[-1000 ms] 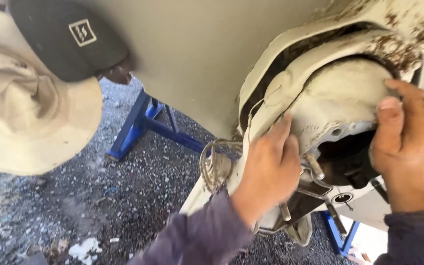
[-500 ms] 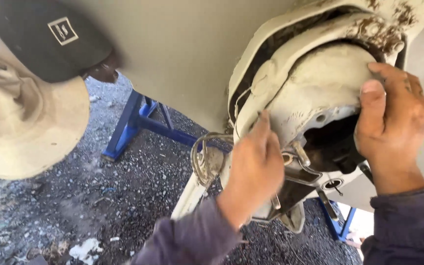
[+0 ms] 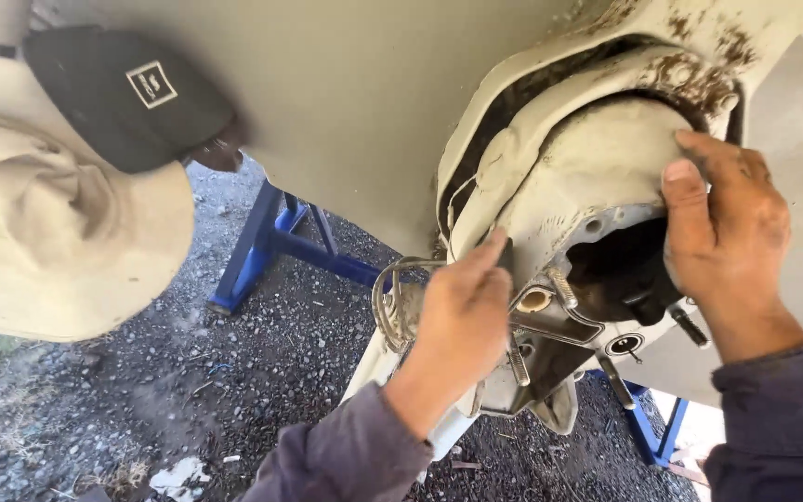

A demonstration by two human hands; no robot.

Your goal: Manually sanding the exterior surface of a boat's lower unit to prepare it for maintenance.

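Head view. Large pale hull (image 3: 355, 102), seen from beneath, filling the top of the frame.

Off-white, stained housing (image 3: 597, 167), round and hollow, set in a curved recess at the hull's right side; rust-brown marks along its upper rim. Dark opening (image 3: 620, 265) at its centre, with studs and a metal bracket (image 3: 559, 321) just below.

Left hand (image 3: 462, 321): back toward the camera, fingers loosely curled, fingertips pressed against the left edge of the housing; whether anything is pinched in it cannot be told. Dark blue-grey sleeve (image 3: 346, 455) behind it.

Right hand (image 3: 727, 228): fingers spread and laid flat over the right rim of the housing, thumb pointing up along the edge of the opening. It grips the rim only, no loose item.

Coil of steel wire (image 3: 392, 302), looped, just left of the left hand.

Blue steel stand (image 3: 276, 242) on gravel ground (image 3: 188, 372) under the hull; a second blue leg (image 3: 652, 428) at lower right.

Another person at upper left: tan brimmed hat (image 3: 58, 232) and dark cap (image 3: 127, 93), close under the hull.
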